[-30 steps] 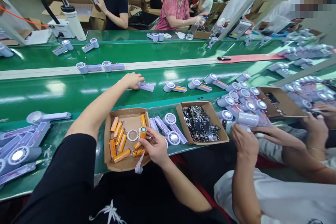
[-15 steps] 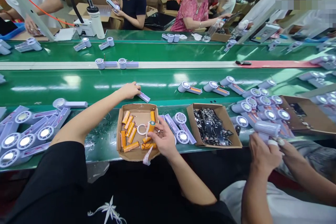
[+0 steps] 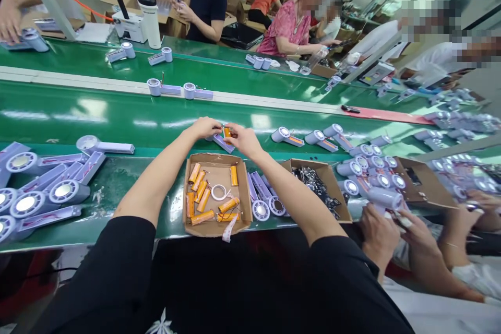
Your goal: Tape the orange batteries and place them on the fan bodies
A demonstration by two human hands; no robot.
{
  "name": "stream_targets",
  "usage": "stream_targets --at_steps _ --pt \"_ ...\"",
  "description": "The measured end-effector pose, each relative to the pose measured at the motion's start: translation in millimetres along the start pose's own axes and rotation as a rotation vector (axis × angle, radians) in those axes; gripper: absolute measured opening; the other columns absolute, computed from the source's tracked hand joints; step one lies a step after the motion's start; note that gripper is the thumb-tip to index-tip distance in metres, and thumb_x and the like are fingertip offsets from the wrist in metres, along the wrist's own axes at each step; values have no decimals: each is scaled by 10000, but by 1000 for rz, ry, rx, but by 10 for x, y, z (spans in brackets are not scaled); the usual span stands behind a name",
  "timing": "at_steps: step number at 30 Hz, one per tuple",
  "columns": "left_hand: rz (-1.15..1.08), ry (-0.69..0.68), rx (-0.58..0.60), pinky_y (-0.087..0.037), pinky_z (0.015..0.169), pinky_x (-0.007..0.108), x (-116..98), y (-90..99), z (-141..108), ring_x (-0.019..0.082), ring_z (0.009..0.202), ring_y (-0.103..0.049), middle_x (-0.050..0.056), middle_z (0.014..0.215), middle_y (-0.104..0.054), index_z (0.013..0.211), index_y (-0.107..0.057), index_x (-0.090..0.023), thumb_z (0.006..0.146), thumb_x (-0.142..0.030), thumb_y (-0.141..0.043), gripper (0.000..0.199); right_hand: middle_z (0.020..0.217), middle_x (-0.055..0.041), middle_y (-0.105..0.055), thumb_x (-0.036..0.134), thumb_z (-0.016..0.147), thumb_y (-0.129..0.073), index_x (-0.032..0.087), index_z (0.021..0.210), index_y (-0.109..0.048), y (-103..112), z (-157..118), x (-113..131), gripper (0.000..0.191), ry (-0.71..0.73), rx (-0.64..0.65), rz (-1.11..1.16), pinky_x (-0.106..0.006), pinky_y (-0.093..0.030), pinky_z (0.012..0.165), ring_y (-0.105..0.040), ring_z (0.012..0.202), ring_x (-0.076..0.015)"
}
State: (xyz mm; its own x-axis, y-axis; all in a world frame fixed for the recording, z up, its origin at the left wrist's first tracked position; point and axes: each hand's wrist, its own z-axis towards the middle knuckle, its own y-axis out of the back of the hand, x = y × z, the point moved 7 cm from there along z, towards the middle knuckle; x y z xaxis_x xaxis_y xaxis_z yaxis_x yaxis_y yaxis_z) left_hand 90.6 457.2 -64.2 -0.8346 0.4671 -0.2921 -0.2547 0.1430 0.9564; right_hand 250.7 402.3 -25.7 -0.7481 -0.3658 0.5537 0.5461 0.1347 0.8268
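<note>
At the near side of the green belt, my left hand [image 3: 206, 127] is closed over the head end of a lavender handheld fan casing [image 3: 224, 143]; that end is hidden under my fingers. My right hand [image 3: 243, 140] pinches an orange battery [image 3: 227, 132] just above the casing's handle, its tip close to my left fingertips. Below my hands sits a cardboard tray [image 3: 188, 225] with several orange batteries [image 3: 202, 217], a white ring of tape or wire [image 3: 218, 192] and a printed strip [image 3: 229, 228] hanging over its front edge.
Fan casings [image 3: 29, 203] are piled at left, with others [image 3: 261, 210] beside the tray. A box of black circuit boards [image 3: 315, 182] stands right, partly behind my forearm. A co-worker's hands [image 3: 385, 229] work at far right. More casings [image 3: 321, 138] lie along the belt.
My right hand has lifted an orange battery out of the tray and brought it up to the fan casing beside my left hand. The view has tilted and shifted.
</note>
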Motion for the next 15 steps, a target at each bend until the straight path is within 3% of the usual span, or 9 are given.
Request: stream_targets --at_steps 5,11,15 --pt "-59 -13 -1 -492 892 296 -62 -47 73 243 1109 -774 29 1202 -868 1208 -869 -344 1033 -457 -617 328 1246 -116 -861 376 1051 -744 279 1569 -645 -127 -115 -29 537 -26 173 -446 -386 -623 1019 -820 1192 -302" --pt "-107 -1 0 -498 965 308 -121 -98 116 250 1187 -756 48 1275 -851 1239 -859 -310 1039 -417 -610 337 1328 -164 -830 481 1093 -638 287 1543 -690 -213 -63 46 493 -18 324 -556 -424 -593 1025 -783 1234 -361" --pt "-117 5 19 -503 969 294 -167 -116 136 236 1207 -749 31 1306 -844 1275 -844 -309 1038 -389 -606 346 1337 -170 -822 443 1102 -581 280 1504 -718 -289 -11 75 456 -17 397 -600 -438 -590 1032 -784 1218 -355"
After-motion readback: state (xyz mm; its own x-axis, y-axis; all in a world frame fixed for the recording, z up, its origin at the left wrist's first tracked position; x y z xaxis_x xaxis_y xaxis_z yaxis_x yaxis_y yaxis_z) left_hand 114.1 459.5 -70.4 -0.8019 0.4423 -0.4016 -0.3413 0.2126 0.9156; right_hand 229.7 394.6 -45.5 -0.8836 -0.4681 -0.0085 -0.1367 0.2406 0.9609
